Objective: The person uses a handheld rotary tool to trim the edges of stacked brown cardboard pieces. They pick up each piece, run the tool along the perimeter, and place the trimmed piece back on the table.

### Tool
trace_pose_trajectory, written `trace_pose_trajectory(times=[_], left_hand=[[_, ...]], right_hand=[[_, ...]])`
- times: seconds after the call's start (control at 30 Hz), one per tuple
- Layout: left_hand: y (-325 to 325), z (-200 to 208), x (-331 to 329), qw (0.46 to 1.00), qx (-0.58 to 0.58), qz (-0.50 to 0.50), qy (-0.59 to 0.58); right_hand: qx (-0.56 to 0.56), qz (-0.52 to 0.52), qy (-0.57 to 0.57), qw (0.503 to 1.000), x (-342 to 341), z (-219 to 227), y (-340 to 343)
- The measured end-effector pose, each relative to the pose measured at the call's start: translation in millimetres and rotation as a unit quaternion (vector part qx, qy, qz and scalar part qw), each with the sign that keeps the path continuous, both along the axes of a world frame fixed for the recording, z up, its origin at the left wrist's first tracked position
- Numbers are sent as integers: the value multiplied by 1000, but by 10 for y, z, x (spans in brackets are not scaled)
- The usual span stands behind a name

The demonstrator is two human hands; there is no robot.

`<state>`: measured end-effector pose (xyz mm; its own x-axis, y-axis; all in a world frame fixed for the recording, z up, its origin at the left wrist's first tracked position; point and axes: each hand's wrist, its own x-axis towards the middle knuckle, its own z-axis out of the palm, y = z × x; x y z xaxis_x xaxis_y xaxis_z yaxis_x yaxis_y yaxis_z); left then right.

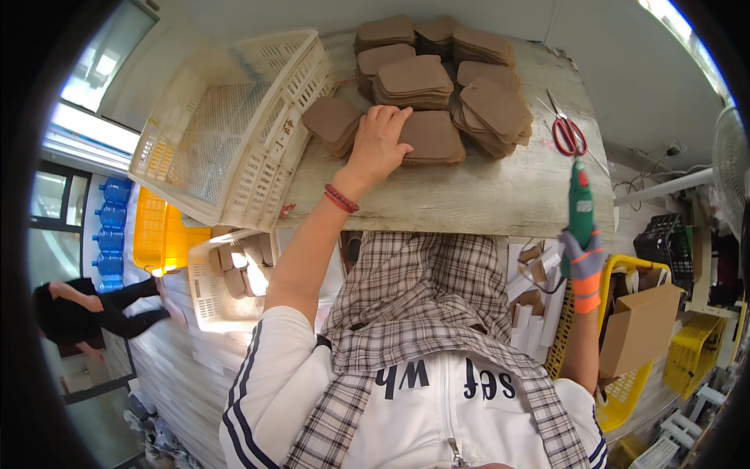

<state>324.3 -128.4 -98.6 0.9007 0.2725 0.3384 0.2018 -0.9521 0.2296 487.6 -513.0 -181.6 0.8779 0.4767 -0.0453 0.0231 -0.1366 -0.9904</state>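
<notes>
My left hand [379, 144] lies with its fingers apart on the near left corner of a stack of brown rounded pads [432, 137] on the table. My right hand [584, 270], in a grey glove with orange bands, is closed around a green handheld power tool [580, 205] with a red button. That tool points away from me, past the table's right edge. Left of my left hand, another brown stack [332, 121] leans fanned out. More brown stacks [412, 80] stand behind. Red-handled scissors [568, 137] lie at the table's right side.
A white plastic crate [269, 148] stands at the table's [500, 205] left end. Below it, a second white crate [205, 289] holds brown pieces. A yellow basket with a cardboard box [641, 328] is at right, near a fan [730, 168]. A person [94, 309] stands far left.
</notes>
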Motion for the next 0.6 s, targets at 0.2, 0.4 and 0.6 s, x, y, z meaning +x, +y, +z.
trace_pose_trajectory(times=[0.2,0.4,0.6], left_hand=[[-21,42,4,998,4,12,-60],[-163,-9,-162,994,-98,22,-53],[-921,-347,-427,638,-699,84,-311]], right_hand=[[45,59,102,992,-931,-345,65],[97,69,156,981,-1189,-405,243],[81,106,178,975,-1307,-244,298]])
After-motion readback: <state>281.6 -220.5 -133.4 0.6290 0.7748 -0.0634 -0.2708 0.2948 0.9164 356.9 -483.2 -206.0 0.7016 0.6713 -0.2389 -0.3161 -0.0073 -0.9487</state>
